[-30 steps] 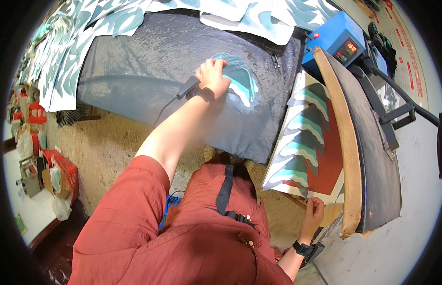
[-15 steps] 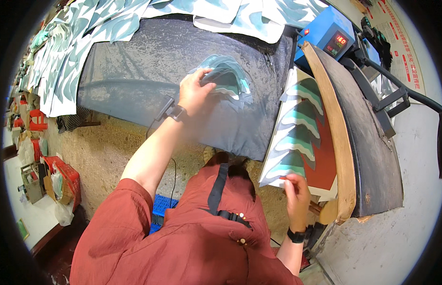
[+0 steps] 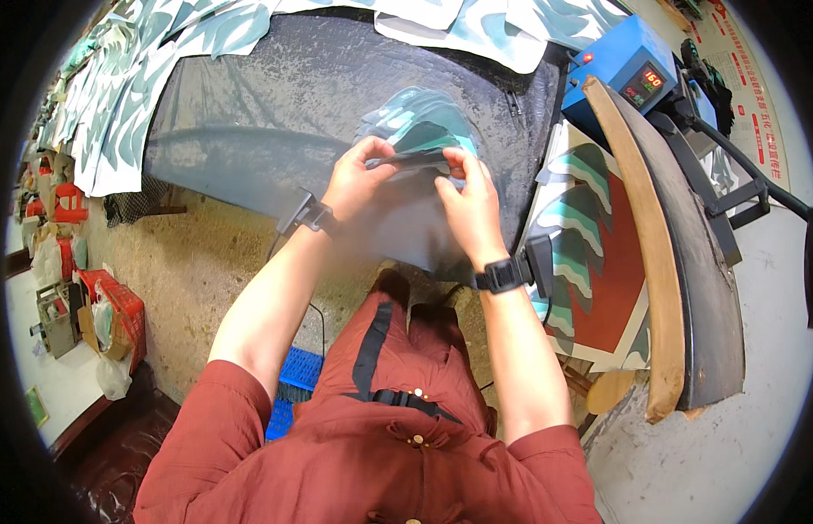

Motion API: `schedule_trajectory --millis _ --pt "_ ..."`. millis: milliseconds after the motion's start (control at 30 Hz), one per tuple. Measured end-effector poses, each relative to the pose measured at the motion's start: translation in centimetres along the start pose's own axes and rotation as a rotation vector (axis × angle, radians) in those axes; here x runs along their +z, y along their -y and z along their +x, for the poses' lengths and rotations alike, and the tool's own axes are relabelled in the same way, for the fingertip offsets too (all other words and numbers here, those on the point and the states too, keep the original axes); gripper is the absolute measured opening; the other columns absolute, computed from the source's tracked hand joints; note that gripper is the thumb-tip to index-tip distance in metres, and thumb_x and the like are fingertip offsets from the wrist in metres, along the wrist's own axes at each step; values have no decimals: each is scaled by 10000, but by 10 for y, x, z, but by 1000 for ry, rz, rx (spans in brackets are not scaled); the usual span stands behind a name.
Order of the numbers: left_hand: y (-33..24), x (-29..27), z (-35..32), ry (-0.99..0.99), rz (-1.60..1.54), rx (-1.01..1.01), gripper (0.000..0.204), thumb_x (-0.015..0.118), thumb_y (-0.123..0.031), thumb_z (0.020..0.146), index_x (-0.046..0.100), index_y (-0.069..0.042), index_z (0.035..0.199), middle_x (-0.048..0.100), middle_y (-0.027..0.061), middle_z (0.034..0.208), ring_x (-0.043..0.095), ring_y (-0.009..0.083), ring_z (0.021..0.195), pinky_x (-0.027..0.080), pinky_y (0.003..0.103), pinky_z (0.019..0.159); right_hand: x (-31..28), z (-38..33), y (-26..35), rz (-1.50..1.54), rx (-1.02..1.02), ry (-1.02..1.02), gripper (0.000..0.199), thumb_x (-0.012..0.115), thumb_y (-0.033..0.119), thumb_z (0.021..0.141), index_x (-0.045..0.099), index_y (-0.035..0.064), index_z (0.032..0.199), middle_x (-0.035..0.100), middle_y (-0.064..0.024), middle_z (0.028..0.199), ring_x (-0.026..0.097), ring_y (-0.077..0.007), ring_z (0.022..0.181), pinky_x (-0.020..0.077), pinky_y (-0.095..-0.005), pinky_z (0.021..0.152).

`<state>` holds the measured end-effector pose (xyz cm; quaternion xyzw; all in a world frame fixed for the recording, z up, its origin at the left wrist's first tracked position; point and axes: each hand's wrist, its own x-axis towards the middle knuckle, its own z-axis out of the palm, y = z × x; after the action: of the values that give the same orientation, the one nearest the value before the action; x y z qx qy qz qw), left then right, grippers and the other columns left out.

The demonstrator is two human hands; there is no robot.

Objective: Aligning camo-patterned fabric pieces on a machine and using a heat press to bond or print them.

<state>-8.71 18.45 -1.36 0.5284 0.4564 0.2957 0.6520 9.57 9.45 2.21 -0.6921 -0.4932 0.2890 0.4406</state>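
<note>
Both hands work over the dark covered table (image 3: 249,131). My left hand (image 3: 358,182) pinches one end of a thin dark film piece (image 3: 417,161). At its other end my right hand (image 3: 470,203) is closed on it with thumb and fingers. The piece is stretched between the two hands and seen nearly edge-on. Just beyond the fingers lies a loose stack of wavy green, see-through film pieces (image 3: 415,109). To the right, similar green and white wave-shaped pieces (image 3: 574,262) lie in an overlapping row on the red pad (image 3: 618,262) of a press.
A blue control box (image 3: 618,65) with a lit red display stands at the back right. The press's wood-edged upper plate (image 3: 664,288) is swung up beside the pad. Patterned fabric sheets (image 3: 127,113) line the far and left table edges. A blue plastic basket (image 3: 297,375) sits below.
My right hand has left the row of pieces on the press and come to the table. My hands now lift and hold a film piece from the stack. The view has shifted slightly.
</note>
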Motion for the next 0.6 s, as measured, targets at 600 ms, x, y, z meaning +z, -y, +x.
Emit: schedule_trajectory --millis 600 --pt "5 -20 38 9 -182 -105 224 654 -216 981 659 -52 1134 652 -21 1073 567 71 1003 451 258 915 35 24 -22 -487 -118 106 445 692 11 730 610 149 1145 621 -46 1015 575 -289 1046 412 -439 951"
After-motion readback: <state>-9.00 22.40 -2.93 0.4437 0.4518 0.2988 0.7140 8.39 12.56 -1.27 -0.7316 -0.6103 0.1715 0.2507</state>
